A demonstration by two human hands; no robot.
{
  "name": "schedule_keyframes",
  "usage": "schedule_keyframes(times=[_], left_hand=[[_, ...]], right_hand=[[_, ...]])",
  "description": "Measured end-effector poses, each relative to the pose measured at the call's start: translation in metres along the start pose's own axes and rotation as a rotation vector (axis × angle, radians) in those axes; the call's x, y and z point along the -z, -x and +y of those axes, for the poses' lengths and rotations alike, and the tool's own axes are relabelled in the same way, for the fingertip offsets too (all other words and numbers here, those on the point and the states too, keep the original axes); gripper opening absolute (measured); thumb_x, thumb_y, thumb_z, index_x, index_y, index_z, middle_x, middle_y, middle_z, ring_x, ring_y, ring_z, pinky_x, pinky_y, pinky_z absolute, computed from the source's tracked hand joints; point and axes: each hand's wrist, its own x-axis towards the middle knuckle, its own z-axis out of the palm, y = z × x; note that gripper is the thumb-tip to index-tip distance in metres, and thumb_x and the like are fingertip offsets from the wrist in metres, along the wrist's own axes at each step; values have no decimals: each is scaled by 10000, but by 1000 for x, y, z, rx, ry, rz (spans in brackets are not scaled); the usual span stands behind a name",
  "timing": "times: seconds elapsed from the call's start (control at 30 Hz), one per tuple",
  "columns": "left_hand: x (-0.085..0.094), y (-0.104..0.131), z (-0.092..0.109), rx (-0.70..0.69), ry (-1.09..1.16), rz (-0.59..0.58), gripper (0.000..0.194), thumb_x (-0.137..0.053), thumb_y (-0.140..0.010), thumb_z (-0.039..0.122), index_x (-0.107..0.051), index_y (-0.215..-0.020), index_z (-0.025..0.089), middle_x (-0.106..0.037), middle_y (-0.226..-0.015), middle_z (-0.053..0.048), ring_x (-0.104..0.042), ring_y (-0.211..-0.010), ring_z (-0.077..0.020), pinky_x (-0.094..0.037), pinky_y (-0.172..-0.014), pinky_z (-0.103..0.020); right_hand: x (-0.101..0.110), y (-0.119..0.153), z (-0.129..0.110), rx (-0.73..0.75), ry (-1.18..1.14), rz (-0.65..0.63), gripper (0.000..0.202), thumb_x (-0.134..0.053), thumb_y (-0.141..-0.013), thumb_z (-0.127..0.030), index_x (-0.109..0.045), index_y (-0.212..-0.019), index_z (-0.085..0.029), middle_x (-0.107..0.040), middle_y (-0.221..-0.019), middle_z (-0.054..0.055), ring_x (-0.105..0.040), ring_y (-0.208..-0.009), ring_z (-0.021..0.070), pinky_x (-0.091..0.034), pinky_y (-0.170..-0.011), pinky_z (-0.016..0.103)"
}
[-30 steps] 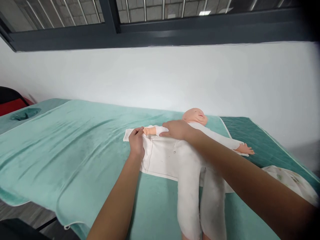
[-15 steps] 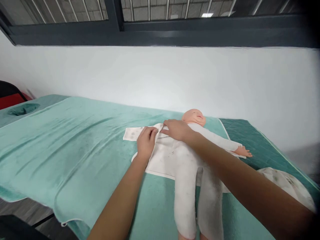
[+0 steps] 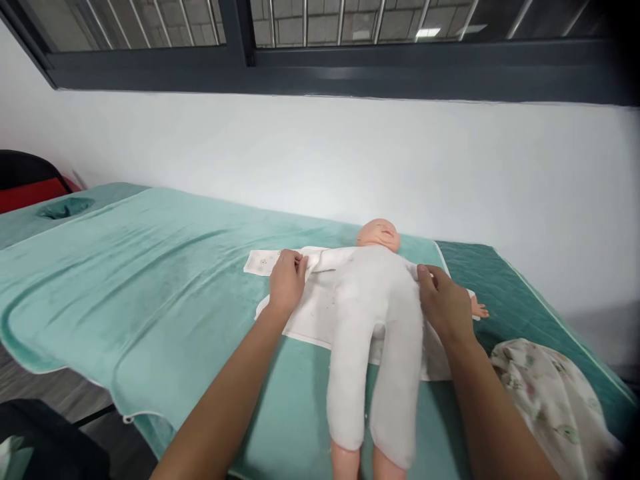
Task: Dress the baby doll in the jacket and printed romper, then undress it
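Across the green cover [image 3: 150, 267], the doll [image 3: 377, 287] lies face-up over the open shirt [image 3: 317, 307]. Your left hand [image 3: 289, 283] pinches the left sleeve [image 3: 261, 263]; your right hand [image 3: 445, 303] curls at the doll's far-right arm [image 3: 411, 269], grip unclear. Fitting sleeves seems the step; next calls for a light pull.

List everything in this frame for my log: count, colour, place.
doll: one, white and pink, centre
garment: one, white, spread beneath doll
patterned cloth: one, off-white, lower right
sheet: one, light green, beneath garment
quilted cover: one, dark green, right of sheet
opening: one, dark green, far left
wall: one, white, behind doll
window frame: one, dark grey, top
bars: several, silvery, top
chair-like object: one, red and black, left edge
unclear object: one, black, lower left
floor: one, grey, lower left
left hand: one, bare, picture left of doll, on garment
right hand: one, bare, picture right of doll
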Motion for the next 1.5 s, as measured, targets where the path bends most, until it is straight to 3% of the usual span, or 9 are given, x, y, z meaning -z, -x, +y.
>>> schedule_keyframes(times=[0.3,0.5,0.77,0.87,0.97,1.1,1.27,1.37,1.5], left_hand=[[-2,-22,56,236,378,-166,234,-516,-918,394,-482,-768,217,-546,-716,15,-499,-677,-154,-355,-654,-285],[6,-47,79,222,394,-270,252,-574,-875,386,-487,-718,210,-498,-668,28,-429,-609,-130,-316,-600,-272],[56,-26,131,52,429,-622,176,-583,-850,348,-624,-784,190,-651,-787,-19,-555,-672,-151,-392,-590,-271],[76,-13,139,72,545,-544,189,-577,-869,362,-661,-836,196,-703,-929,-42,-644,-787,-176,-471,-683,-292],[86,-4,125,138,686,-328,166,-594,-879,348,-673,-897,203,-717,-998,-52,-672,-918,-194,-517,-814,-326],[85,14,76,190,636,-128,230,-632,-858,385,-689,-1006,219,-697,-1112,-69,-649,-1016,-217,-515,-902,-352],[82,56,22,226,477,-274,478,-730,-766,398,-629,-1216,273,-617,-1276,-77,-587,-1168,-267,-506,-941,-370],[81,79,13,152,366,-292,477,-691,-817,376,-575,-1275,307,-592,-1288,-60,-562,-1191,-243,-490,-957,-357],[77,91,15,-47,140,-150,326,-530,-933,299,-573,-1255,275,-576,-1196,-69,-568,-1114,-210,-480,-952,-359]], right_hand=[[-5,4,-3,109,-571,-38,545,-414,-918,-631,-676,-1145,-211,-693,-1132,86,-620,-996,254,-458,-898,396],[-16,15,-14,228,-704,-350,524,-526,-905,-568,-543,-1325,-255,-678,-1155,62,-610,-1069,232,-455,-959,386],[-25,20,-14,267,-800,-475,524,-564,-909,-515,-486,-1365,-267,-629,-1271,76,-595,-1149,221,-457,-1008,400],[-27,21,-14,249,-767,-439,532,-574,-901,-523,-497,-1357,-261,-615,-1289,83,-574,-1193,224,-444,-1035,407],[-28,21,-13,238,-752,-430,538,-573,-896,-539,-503,-1349,-258,-611,-1288,89,-572,-1201,227,-451,-1035,411],[-29,20,-12,246,-721,-405,549,-577,-883,-555,-519,-1340,-256,-618,-1271,89,-596,-1163,236,-464,-1019,425],[-30,22,-15,244,-694,-355,507,-544,-902,-546,-545,-1304,-238,-643,-1247,90,-605,-1141,239,-464,-998,408],[-27,24,-18,228,-586,-256,450,-493,-930,-532,-583,-1247,-225,-677,-1182,87,-623,-1079,243,-463,-965,414],[-20,27,-30,228,-418,-43,382,-480,-934,-502,-638,-1142,-223,-693,-1090,80,-632,-953,238,-483,-859,397]])
